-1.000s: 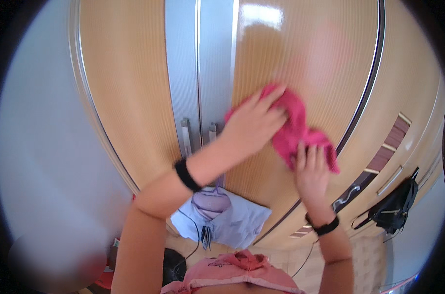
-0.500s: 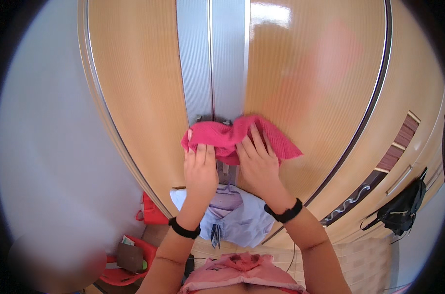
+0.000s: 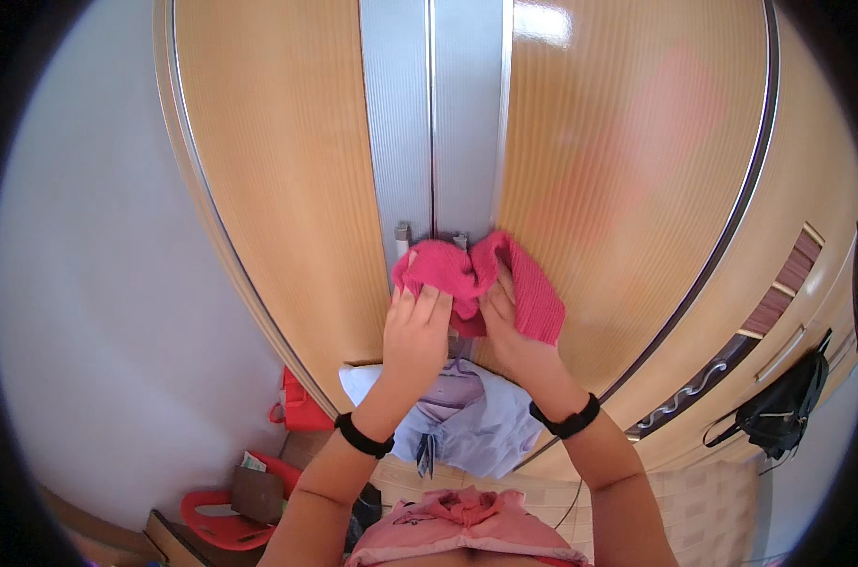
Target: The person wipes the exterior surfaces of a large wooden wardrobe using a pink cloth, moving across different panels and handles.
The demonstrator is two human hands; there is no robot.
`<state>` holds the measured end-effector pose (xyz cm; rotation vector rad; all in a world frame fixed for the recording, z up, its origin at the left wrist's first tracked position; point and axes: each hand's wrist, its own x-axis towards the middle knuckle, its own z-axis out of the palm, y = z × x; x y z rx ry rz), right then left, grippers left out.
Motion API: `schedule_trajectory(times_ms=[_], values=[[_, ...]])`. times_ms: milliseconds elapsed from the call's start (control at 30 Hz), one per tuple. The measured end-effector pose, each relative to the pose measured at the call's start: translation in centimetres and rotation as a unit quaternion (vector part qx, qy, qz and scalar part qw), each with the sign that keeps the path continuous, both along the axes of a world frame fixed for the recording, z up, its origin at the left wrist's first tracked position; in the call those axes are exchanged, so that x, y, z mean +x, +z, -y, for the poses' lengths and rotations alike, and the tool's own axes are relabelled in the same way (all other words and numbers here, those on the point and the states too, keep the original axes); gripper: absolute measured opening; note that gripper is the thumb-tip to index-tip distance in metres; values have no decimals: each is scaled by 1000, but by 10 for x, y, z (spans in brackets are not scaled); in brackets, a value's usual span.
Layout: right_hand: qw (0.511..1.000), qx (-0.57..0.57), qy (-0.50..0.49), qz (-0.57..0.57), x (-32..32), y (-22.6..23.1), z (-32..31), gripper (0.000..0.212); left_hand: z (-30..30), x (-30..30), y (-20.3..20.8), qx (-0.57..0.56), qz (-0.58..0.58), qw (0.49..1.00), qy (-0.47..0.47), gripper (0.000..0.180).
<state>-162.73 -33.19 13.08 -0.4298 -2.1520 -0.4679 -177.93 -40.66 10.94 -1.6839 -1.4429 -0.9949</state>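
Note:
A bright pink ribbed knit cloth (image 3: pixel 535 293) is bunched up between my two hands, in front of the wardrobe doors. My left hand (image 3: pixel 418 335) grips its left part, with the fingers curled over the gathered fabric. The fingers of my right hand (image 3: pixel 516 333) are tucked into a fold, and a loose flap hangs over that hand on its right side. Behind the cloth stand two door handles (image 3: pixel 403 236), partly covered. Just below my hands hangs a pale blue-lavender garment (image 3: pixel 481 416); what it hangs from is hidden.
Light wood wardrobe doors (image 3: pixel 599 142) with silver centre strips fill the front. A black bag (image 3: pixel 779 406) hangs at the right. At the lower left are a red bag (image 3: pixel 301 406) and a red chair (image 3: pixel 202 515) with a brown box (image 3: pixel 257 493) on it.
My hands have come closer together and bunched the cloth more tightly. The right fingers have gone from lying on top to inside a fold. The view has shifted slightly.

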Motion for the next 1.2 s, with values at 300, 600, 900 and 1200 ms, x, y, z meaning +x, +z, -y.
schedule_trajectory(times_ms=[300, 600, 900, 1200], values=[[999, -34, -18, 18, 9, -39, 6, 37, 5, 7, -30, -38, -23, 999, -26, 33], [997, 40, -33, -50, -1, 28, 7, 36, -4, 16, 37, 2, -15, 1000, 1, 34], [988, -134, 40, -69, 18, -40, 18, 26, 7, 15, -38, -85, 15, 995, -50, 35], [996, -49, 45, -61, -48, -16, 23, 30, -9, -25, -11, 3, 97, 995, -38, 36]])
